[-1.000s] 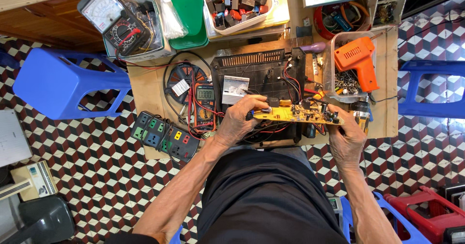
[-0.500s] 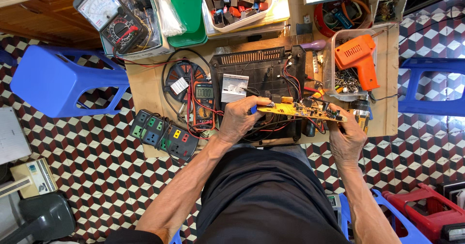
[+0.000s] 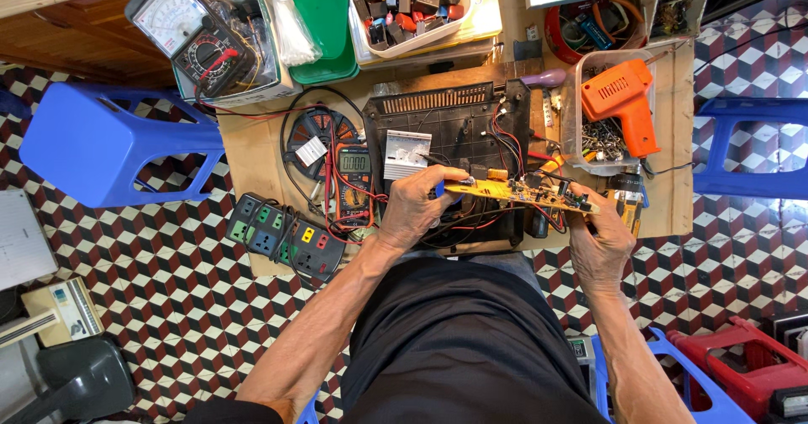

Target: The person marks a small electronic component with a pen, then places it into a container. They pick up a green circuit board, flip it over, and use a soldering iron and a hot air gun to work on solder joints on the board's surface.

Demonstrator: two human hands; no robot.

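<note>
glossy blue plastic stool (image 3: 109,142), matt brown cardboard sheet (image 3: 252,150), smooth orange plastic drill (image 3: 623,104).

The near end of the yellow circuit board (image 3: 522,193) is covered by the left hand (image 3: 417,209), and whatever blue thing is gripped there is mostly hidden. The components on the board are too small to be told apart. At 5 o'clock, the red case (image 3: 745,365) is cut off by the frame edge. At 12 o'clock, the green tray (image 3: 324,20) is cropped.
</note>
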